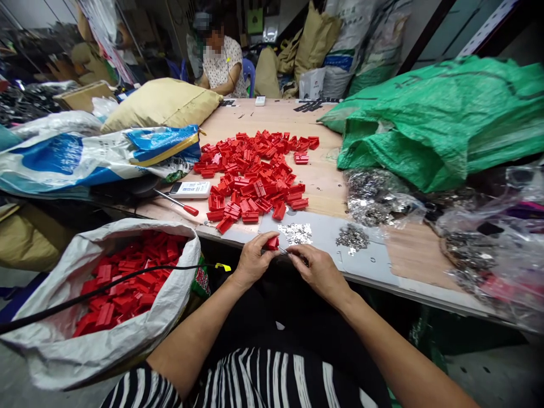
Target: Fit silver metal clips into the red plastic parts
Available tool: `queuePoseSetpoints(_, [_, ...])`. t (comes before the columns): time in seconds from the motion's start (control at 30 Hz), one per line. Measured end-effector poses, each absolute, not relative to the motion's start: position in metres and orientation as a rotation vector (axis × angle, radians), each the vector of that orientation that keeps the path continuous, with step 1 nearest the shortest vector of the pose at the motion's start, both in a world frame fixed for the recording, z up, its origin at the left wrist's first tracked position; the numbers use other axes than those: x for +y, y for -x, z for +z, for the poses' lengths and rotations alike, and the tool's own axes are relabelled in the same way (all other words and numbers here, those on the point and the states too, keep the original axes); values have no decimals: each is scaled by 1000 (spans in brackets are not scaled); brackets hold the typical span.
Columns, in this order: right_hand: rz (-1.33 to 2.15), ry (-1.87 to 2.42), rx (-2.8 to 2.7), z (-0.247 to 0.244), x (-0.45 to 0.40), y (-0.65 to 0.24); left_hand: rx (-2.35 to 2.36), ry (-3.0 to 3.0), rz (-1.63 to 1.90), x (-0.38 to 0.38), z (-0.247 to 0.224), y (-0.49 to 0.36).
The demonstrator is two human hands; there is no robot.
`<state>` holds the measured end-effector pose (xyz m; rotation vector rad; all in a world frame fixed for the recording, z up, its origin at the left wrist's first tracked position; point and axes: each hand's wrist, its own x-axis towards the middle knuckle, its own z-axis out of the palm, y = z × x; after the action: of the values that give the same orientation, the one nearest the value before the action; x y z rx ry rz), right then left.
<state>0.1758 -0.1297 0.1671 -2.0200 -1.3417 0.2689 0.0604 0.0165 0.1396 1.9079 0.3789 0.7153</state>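
Note:
At the table's front edge, my left hand [255,262] pinches a small red plastic part [272,243] between thumb and fingers. My right hand [318,271] is closed on a thin metal piece [284,250], its tip reaching toward the red part. Whether tip and part touch is too small to tell. Just beyond my hands lies a patch of small shiny metal plates [295,233]. A darker heap of small metal pieces [352,237] sits to its right. Farther back spreads a large pile of similar red parts [255,187].
An open white sack [38,323] of red parts stands at left, a black cable [140,268] crossing it. A red-handled screwdriver [187,208] lies by a white box [193,189]. Green sacking [442,119] and plastic bags of metal pieces [374,195] line the right. Another person [223,62] sits opposite.

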Motion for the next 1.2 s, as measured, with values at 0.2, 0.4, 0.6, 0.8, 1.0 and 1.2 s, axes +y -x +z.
queuePoseSetpoints(0.2, [284, 1990, -1398, 168, -127, -181, 374, -1884, 628, 23, 142, -62])
queuePoseSetpoints(0.4, [297, 2016, -1414, 168, -124, -183, 366, -1889, 626, 24, 144, -64])
queuePoseSetpoints(0.6, [315, 2076, -1437, 168, -123, -184, 369, -1917, 582, 27, 147, -65])
queuePoseSetpoints(0.8, [226, 2203, -1459, 169, -120, -169, 377, -1933, 623, 23, 147, -65])
queuePoseSetpoints(1.0, [102, 2401, -1427, 166, -116, -148, 398, -1940, 641, 22, 142, -66])
queuePoseSetpoints(1.2, [219, 2118, -1338, 163, -120, -169, 321, -1867, 552, 30, 141, -64])
